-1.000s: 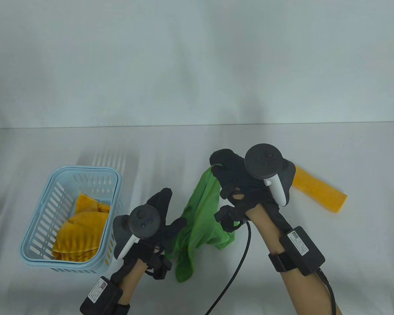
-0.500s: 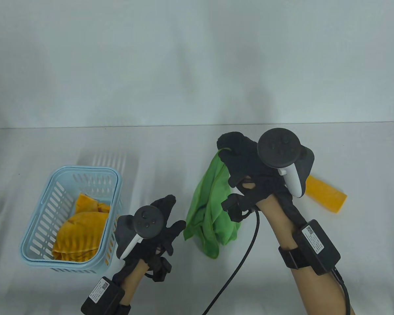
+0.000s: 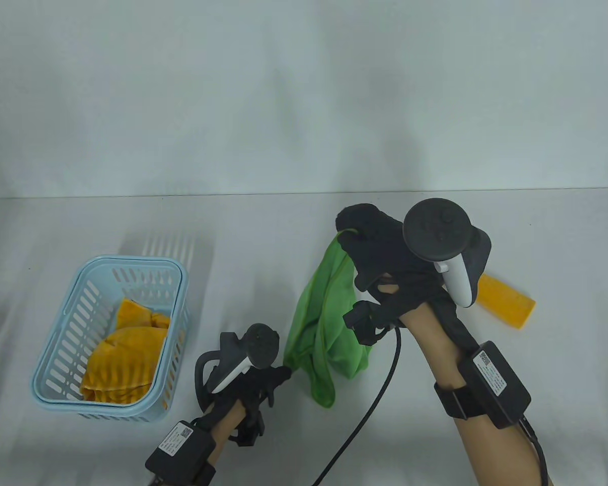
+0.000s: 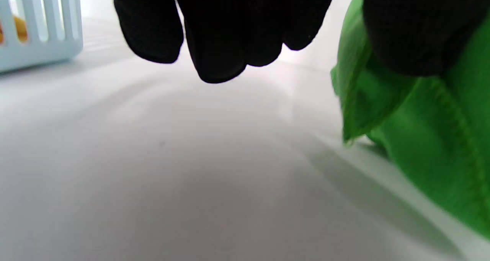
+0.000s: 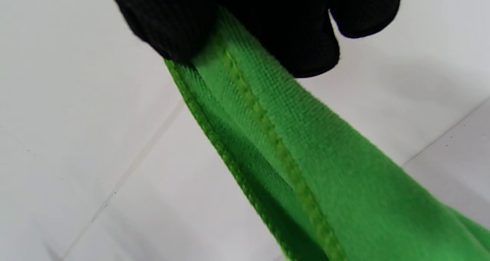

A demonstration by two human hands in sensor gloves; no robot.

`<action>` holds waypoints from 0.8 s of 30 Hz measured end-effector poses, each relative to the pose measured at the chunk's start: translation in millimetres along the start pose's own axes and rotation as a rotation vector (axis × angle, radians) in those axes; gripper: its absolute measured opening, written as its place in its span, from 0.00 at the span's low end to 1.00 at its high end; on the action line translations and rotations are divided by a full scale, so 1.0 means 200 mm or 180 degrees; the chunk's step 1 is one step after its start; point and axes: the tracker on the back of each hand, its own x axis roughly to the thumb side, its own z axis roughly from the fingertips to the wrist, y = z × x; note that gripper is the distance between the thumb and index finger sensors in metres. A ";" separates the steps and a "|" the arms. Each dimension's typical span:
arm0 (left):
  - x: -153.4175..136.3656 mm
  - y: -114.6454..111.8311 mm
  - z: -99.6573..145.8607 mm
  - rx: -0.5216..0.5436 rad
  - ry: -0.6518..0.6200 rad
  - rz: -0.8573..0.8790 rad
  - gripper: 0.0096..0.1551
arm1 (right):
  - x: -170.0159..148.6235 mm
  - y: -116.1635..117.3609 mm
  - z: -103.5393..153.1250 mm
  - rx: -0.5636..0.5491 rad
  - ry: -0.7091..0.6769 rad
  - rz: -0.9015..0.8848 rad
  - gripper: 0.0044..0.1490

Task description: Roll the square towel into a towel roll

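The green towel (image 3: 319, 324) hangs crumpled from my right hand (image 3: 350, 234), which pinches its top corner above the table; its lower folds reach down to the table. In the right wrist view the fingers (image 5: 306, 43) grip the towel's hemmed edge (image 5: 291, 157). My left hand (image 3: 283, 372) is low at the towel's lower left corner. In the left wrist view my left hand (image 4: 314, 62) is spread: the thumb (image 4: 413, 35) lies against the green towel (image 4: 428, 146), and the other fingers (image 4: 218, 43) hang apart from it.
A light blue basket (image 3: 131, 264) with crumpled orange towels (image 3: 124, 362) stands at the left; its wall shows in the left wrist view (image 4: 38, 31). An orange towel roll (image 3: 506, 305) lies at the right behind my right hand. A black cable (image 3: 370, 405) runs to the front edge.
My right hand lifted the green towel up and away from me. My left hand let go of the cloth, turned over, and moved right to the towel's lower corner.
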 end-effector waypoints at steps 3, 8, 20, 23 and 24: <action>0.01 -0.03 -0.03 -0.0082 0.0044 0.0112 0.48 | 0.01 -0.01 0.01 0.0002 -0.0023 -0.0034 0.24; 0.00 -0.05 -0.05 -0.0099 0.0115 0.0418 0.38 | 0.02 -0.02 0.01 0.0002 -0.0034 -0.0078 0.24; -0.07 0.07 0.02 0.0200 0.0225 0.0863 0.23 | -0.07 -0.10 0.00 -0.0129 0.0117 -0.0008 0.24; -0.08 0.16 0.06 0.0369 0.0278 0.0871 0.23 | -0.12 -0.16 -0.01 -0.0220 0.0207 -0.0007 0.24; -0.08 0.19 0.07 0.0434 0.0301 0.0904 0.23 | -0.13 -0.17 -0.01 -0.0244 0.0227 -0.0006 0.24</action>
